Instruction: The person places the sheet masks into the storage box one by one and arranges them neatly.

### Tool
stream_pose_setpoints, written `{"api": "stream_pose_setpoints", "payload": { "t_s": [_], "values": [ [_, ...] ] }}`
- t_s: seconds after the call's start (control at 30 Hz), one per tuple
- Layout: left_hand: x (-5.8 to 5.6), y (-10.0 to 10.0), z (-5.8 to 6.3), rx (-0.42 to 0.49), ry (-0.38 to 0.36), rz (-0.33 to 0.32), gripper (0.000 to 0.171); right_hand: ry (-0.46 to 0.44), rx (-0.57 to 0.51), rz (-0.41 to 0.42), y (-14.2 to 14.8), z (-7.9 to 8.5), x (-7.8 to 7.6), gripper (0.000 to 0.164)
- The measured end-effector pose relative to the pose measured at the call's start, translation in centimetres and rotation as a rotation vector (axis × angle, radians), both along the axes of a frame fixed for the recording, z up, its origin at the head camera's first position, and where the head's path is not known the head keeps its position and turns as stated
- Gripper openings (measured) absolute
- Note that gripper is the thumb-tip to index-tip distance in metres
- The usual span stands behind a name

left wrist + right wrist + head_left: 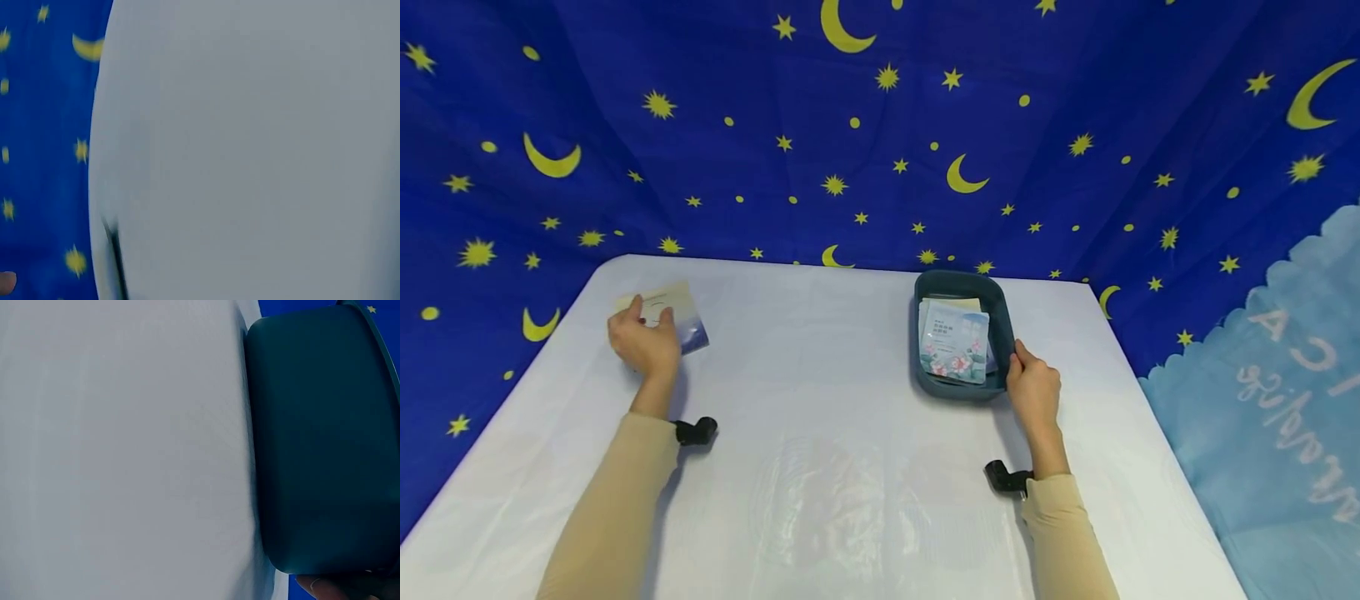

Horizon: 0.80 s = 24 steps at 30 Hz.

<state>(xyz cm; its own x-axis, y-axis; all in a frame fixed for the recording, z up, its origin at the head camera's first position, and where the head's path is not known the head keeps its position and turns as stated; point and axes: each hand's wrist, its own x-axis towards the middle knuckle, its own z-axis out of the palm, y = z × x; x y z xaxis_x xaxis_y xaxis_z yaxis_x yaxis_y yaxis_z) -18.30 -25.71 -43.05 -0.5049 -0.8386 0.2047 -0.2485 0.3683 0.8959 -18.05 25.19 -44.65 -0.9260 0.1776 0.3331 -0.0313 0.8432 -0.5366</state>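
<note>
At the left of the table, my left hand (645,340) is over a square sachet (694,332), cream above and blue at the bottom. Thumb and forefinger are spread in front of it, and part of it hides behind the hand. The left wrist view catches only a fingertip (7,283) and a thin dark edge. My right hand (1035,387) grips the right side of a dark green plastic bin (958,283). Inside the bin lie stacked sachets, topped by a pale blue one (955,342) with pink flowers. The bin's outer wall (325,444) fills the right wrist view's right side.
A white sheet covers the table (820,433). A blue curtain (760,108) with yellow moons and stars hangs behind and at the left. On the right hangs a light blue cloth (1247,417) with white lettering. Each wrist carries a small black camera (697,431).
</note>
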Motion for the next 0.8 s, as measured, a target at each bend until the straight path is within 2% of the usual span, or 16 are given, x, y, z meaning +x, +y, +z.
{"api": "stream_pose_setpoints", "payload": {
  "t_s": [0.1,0.23,0.37,0.47,0.63,0.8],
  "values": [
    [1.2,-2.0,-0.2,0.075,-0.073,0.053,0.053,0.007,-0.005,0.001,0.0,0.1,0.0,0.033],
    [2.0,-3.3,-1.0,0.125,-0.189,0.049,0.062,0.005,-0.01,0.004,0.0,0.1,0.0,0.033],
    [2.6,-3.9,-2.0,0.085,-0.374,0.02,0.066,-0.02,-0.001,0.005,-0.2,-0.1,0.1,0.034],
    [2.7,-4.0,-2.6,0.044,-0.458,0.019,0.063,-0.02,0.003,0.005,-0.3,-0.2,0.1,0.034],
    [2.5,-4.2,-2.9,0.06,-0.443,0.038,0.061,0.0,-0.002,0.01,-0.2,-0.2,0.1,0.033],
    [2.3,-4.6,-3.0,0.125,-0.414,0.079,0.058,0.001,-0.006,0.009,-0.2,-0.1,0.0,0.033]
  ]
}}
